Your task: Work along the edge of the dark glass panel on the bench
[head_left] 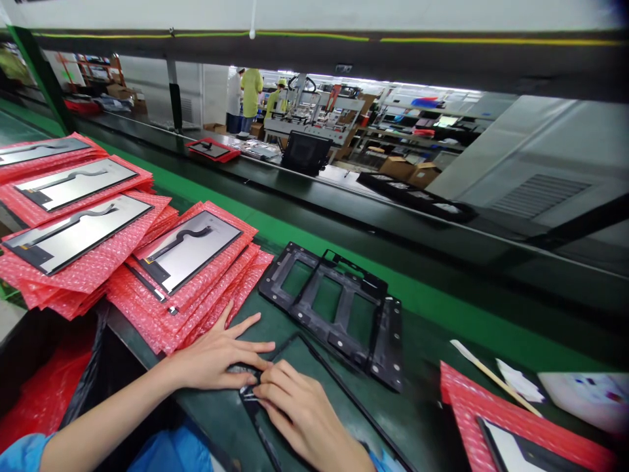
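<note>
A thin black rectangular frame lies on the dark green bench, partly covered by my hands. My left hand has its fingers spread, with the thumb and index finger touching the frame near one corner. Bent fingers of my right hand pinch that same corner, where small pale marks or strips show. Just beyond the hands sits a black fixture plate with rectangular cut-outs. Left of it, display panels with dark flex cables rest on stacked red bubble-wrap bags.
More panels on red bubble wrap fill the left side. At right are a stick, a white scrap and another panel on red wrap. A dark conveyor belt runs behind; people stand far off.
</note>
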A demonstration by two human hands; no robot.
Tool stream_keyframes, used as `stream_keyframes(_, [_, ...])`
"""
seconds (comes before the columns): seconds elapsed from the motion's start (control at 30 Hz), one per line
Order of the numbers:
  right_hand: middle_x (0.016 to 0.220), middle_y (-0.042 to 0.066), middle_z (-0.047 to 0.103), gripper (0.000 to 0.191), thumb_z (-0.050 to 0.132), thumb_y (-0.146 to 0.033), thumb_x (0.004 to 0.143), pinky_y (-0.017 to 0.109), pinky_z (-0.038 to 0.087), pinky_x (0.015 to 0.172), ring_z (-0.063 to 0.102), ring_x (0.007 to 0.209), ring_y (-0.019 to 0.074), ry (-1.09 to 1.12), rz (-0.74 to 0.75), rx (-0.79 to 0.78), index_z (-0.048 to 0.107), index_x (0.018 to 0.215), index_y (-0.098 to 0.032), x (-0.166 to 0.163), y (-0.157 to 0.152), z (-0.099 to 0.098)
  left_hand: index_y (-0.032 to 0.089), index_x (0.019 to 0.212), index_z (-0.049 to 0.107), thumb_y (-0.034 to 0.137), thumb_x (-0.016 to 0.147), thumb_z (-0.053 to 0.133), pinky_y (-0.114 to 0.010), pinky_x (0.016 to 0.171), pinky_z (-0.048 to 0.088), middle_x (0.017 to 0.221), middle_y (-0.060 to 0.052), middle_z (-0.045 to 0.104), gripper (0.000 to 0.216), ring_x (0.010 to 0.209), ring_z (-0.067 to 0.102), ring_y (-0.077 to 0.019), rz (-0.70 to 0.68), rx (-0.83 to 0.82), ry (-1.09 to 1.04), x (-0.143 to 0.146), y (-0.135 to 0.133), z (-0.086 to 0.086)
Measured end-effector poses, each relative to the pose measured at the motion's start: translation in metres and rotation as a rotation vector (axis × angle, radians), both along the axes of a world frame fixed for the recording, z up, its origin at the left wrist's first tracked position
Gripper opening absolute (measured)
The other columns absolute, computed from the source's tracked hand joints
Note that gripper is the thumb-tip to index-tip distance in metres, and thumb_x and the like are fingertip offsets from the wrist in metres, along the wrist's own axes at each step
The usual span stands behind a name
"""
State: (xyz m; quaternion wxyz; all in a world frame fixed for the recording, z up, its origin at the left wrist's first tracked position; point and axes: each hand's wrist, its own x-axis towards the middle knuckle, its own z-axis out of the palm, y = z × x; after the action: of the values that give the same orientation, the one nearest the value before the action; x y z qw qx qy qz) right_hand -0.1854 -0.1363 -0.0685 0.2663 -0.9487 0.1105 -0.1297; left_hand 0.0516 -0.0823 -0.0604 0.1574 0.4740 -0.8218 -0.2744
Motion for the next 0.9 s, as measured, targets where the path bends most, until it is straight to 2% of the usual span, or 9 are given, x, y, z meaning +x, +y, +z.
stream_keyframes(0.27, [0.102, 0.002, 0.057, 0.015, 0.043, -0.014, 0.102, 0.033, 0.039, 0.081, 0.048, 0.098, 0.0197, 0.01, 0.019, -0.003, 0.056, 0.106, -0.022, 0.002, -0.002, -0.003, 0.039, 0.132, 0.056, 0.036, 0.095, 0.053, -0.062, 0.117, -0.006, 0.148, 0.004, 0.047, 0.036, 0.15, 0.008, -0.0279, 0.007, -0.046, 0.018, 0.001, 0.0, -0.004])
stream_keyframes(0.47, [0.103, 0.001, 0.057, 0.015, 0.042, -0.017, 0.104, 0.032, 0.038, 0.081, 0.047, 0.099, 0.0194, 0.009, 0.027, 0.007, 0.056, 0.106, -0.022, 0.003, -0.004, -0.01, 0.039, 0.133, 0.054, 0.034, 0.096, 0.053, -0.064, 0.115, -0.01, 0.148, 0.006, 0.046, 0.037, 0.15, 0.007, -0.0277, -0.004, -0.043, -0.006, 0.001, 0.0, -0.002])
stream_keyframes(0.9, [0.097, 0.004, 0.058, 0.016, 0.041, -0.016, 0.103, 0.03, 0.04, 0.077, 0.05, 0.093, 0.0191, -0.034, 0.027, 0.003, 0.057, 0.101, -0.02, 0.007, -0.003, -0.01, 0.038, 0.131, 0.056, 0.033, 0.096, 0.053, -0.063, 0.115, -0.013, 0.148, 0.006, 0.046, 0.036, 0.15, 0.007, -0.0273, -0.005, -0.059, 0.001, 0.001, 0.0, -0.003])
